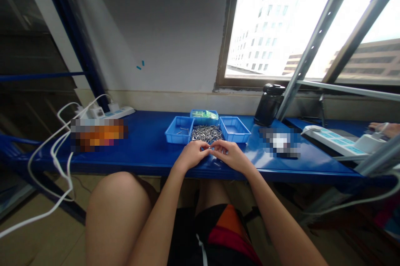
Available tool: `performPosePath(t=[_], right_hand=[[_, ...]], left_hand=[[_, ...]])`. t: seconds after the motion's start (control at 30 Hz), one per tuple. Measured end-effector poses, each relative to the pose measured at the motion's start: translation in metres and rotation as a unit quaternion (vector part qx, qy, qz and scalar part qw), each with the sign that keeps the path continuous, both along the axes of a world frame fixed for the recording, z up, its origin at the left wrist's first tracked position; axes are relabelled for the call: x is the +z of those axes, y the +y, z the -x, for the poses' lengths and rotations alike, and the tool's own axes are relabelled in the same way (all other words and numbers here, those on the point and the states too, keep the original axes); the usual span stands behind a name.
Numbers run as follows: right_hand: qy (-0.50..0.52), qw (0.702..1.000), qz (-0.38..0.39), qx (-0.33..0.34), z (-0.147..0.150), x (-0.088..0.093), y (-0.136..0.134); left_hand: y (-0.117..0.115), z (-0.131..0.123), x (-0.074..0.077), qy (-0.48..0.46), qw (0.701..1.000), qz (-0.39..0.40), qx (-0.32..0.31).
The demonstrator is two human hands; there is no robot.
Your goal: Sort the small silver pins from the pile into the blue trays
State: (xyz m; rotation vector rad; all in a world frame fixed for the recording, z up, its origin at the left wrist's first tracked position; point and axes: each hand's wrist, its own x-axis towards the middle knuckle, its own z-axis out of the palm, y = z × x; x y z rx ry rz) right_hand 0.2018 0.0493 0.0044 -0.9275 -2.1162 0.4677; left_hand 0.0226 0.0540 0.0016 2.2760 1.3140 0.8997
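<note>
My left hand (194,154) and my right hand (229,154) meet at the front of the blue table, fingertips pinched together. Between them shows a small shiny metal piece (210,148), mostly covered by the fingers and too small to name surely. Just beyond the hands lies a heap of silvery screw-like metal pieces (206,133). A blue bin (170,136) with a few such pieces stands left of the heap. On the right is another blue bin (239,137). Behind the heap, a third blue bin (196,113) holds a green-tinted plastic bag (206,115).
A black bottle (266,105) stands at the back right by a metal post (308,55). White power strips (333,141) and cables (56,153) lie at both sides. Blurred-out items sit left and right on the blue table (146,141). Another person's hand (386,128) shows at the far right.
</note>
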Motion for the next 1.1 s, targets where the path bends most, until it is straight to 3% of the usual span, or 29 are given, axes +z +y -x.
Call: performPosePath(t=[0.2,0.43,0.6,0.7,0.87,1.1], right_hand=[[0.068,0.992,-0.072,-0.076,-0.002,0.004,-0.005],[0.163,0.974,-0.142,-0.061,-0.011,0.002,-0.017],[0.245,0.944,-0.197,-0.101,-0.015,-0.004,-0.016],[0.179,0.967,-0.151,-0.102,-0.010,-0.003,-0.009],[0.010,0.997,-0.072,-0.030,0.002,-0.003,0.004],[-0.010,0.997,-0.048,-0.055,-0.002,-0.008,0.011]], left_hand=[[-0.002,-0.001,0.001,0.005,1.000,-0.001,0.002],[-0.003,0.000,0.003,0.000,1.000,0.003,-0.004],[-0.003,0.000,0.002,0.002,1.000,0.010,0.004],[-0.003,0.000,0.002,0.005,1.000,0.016,0.001],[-0.002,0.000,0.001,0.011,1.000,0.016,-0.003],[-0.003,0.000,0.001,-0.020,1.000,0.013,-0.008]])
